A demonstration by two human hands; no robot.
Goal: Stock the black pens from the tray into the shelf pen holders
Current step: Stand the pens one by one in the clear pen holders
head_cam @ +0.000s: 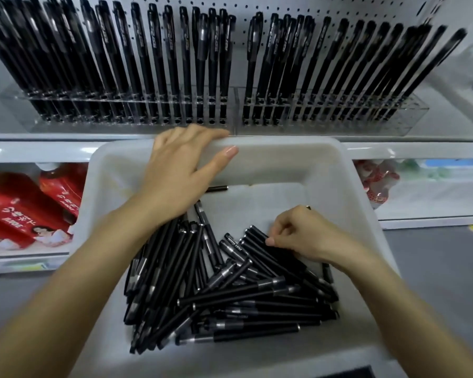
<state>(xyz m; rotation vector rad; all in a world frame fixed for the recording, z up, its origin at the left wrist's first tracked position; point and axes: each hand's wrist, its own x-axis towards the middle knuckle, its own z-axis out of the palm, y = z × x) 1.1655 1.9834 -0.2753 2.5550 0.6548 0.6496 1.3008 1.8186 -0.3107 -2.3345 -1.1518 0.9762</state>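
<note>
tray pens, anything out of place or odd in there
One stray pen lies alone by the far wall of the tray, apart from the jumbled pile, partly hidden under the left hand.

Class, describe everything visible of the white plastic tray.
The white plastic tray is a deep rectangular tub with rounded corners and a thick rim. It sits in front of the pale shelf edge. A pile of black pens lies inside. The left hand grips its far rim; the right hand pinches pens inside.
</note>
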